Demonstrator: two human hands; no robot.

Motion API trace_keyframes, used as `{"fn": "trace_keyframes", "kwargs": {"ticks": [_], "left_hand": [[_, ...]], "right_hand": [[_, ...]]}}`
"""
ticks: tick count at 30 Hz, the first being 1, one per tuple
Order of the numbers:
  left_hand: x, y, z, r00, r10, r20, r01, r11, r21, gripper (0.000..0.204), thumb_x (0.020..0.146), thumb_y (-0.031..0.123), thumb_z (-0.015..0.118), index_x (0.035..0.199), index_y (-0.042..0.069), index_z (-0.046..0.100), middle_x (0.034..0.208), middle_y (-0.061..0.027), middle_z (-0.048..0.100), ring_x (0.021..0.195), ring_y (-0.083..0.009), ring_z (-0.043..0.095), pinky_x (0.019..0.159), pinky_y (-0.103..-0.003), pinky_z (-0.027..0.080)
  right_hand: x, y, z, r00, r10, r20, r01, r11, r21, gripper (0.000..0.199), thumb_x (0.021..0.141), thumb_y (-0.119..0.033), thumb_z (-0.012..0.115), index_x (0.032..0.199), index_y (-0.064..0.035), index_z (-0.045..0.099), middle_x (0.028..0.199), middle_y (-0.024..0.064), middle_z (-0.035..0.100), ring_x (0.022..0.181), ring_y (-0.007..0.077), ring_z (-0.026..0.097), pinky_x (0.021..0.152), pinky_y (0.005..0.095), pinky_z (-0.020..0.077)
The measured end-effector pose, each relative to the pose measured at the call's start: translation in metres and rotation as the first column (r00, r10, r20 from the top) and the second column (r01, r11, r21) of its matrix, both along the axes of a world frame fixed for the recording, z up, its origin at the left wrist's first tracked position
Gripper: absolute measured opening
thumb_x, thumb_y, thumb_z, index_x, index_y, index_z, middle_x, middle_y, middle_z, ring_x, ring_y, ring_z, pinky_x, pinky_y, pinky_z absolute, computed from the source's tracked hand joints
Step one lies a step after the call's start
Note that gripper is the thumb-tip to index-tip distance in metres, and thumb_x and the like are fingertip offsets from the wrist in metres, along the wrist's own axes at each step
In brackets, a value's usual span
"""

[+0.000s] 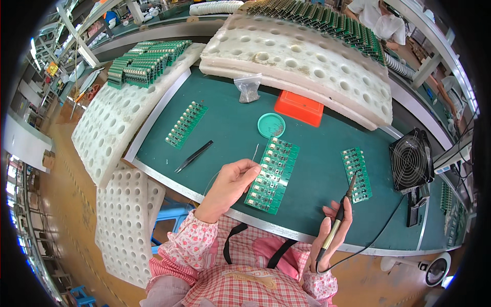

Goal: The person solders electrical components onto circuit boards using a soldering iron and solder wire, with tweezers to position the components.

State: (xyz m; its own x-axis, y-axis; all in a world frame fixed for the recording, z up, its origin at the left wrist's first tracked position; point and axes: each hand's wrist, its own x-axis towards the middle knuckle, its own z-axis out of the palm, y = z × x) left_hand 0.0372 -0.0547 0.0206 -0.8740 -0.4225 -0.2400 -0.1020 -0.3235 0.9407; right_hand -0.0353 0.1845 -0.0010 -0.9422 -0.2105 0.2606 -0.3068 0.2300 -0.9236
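Looks glossy and lacquered on the green circuit board (276, 176), dully metallic on the wire (256, 151). Shows smooth, brassy metal along the soldering iron (332, 234). Reads as smooth, matt green sheet on the tabletop (225, 133), with silvery metal at its edge. Appears as slightly rough white foam in the perforated slab (307, 59), shiny plastic in the red box (299, 107), clear crinkled film in the bag (249, 84), matt black on the tweezers (193, 156), and woven cloth in the checked apron (245, 290).
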Motion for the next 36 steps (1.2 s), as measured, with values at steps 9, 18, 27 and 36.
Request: {"fn": "trace_keyframes", "kwargs": {"ticks": [9, 18, 27, 36], "left_hand": [[0.000, -0.010, -0.001, 1.000, 0.017, 0.011, -0.016, 0.997, -0.072, 0.024, 0.104, 0.017, 0.056, 0.109, -0.005, 0.064, 0.094, -0.0011, 0.067, 0.081, -0.0025, 0.059, 0.069, -0.021, 0.049], [0.008, -0.043, 0.008, 0.993, 0.110, 0.043, -0.089, 0.936, -0.341, 0.023, 0.101, 0.017, 0.060, 0.106, -0.005, 0.065, 0.090, -0.0003, 0.065, 0.082, -0.0034, 0.058, 0.070, -0.021, 0.048], [0.042, -0.199, 0.017, 0.939, 0.326, 0.106, -0.118, 0.597, -0.794, 0.024, 0.098, 0.020, 0.061, 0.100, -0.003, 0.068, 0.075, -0.0040, 0.064, 0.068, -0.0085, 0.057, 0.062, -0.029, 0.045], [0.046, -0.214, -0.012, 0.915, 0.396, 0.079, -0.036, 0.275, -0.961, 0.022, 0.092, 0.026, 0.067, 0.100, 0.006, 0.072, 0.093, -0.0158, 0.070, 0.071, -0.0299, 0.066, 0.068, -0.040, 0.052]], "right_hand": [[-0.004, -0.005, 0.000, 1.000, 0.006, -0.013, -0.006, 1.000, 0.029, 0.067, 0.099, -0.040, 0.058, 0.147, 0.0016, 0.038, 0.121, 0.0163, 0.058, 0.101, 0.0214, 0.060, 0.092, 0.0361, 0.0480], [-0.004, -0.006, -0.001, 1.000, -0.002, -0.009, 0.002, 0.999, 0.053, 0.063, 0.100, -0.037, 0.056, 0.148, 0.0006, 0.038, 0.120, 0.0155, 0.058, 0.100, 0.0204, 0.060, 0.092, 0.0358, 0.0474], [-0.002, -0.009, 0.003, 1.000, 0.015, 0.007, -0.015, 0.999, 0.043, 0.065, 0.100, -0.038, 0.056, 0.148, 0.0009, 0.038, 0.121, 0.0149, 0.058, 0.100, 0.0199, 0.059, 0.092, 0.0350, 0.0471], [-0.010, 0.010, 0.012, 1.000, -0.012, -0.013, 0.013, 0.993, 0.115, 0.055, 0.098, -0.022, 0.059, 0.146, -0.0024, 0.043, 0.122, 0.0125, 0.057, 0.107, 0.0200, 0.059, 0.097, 0.0355, 0.0460]]}}
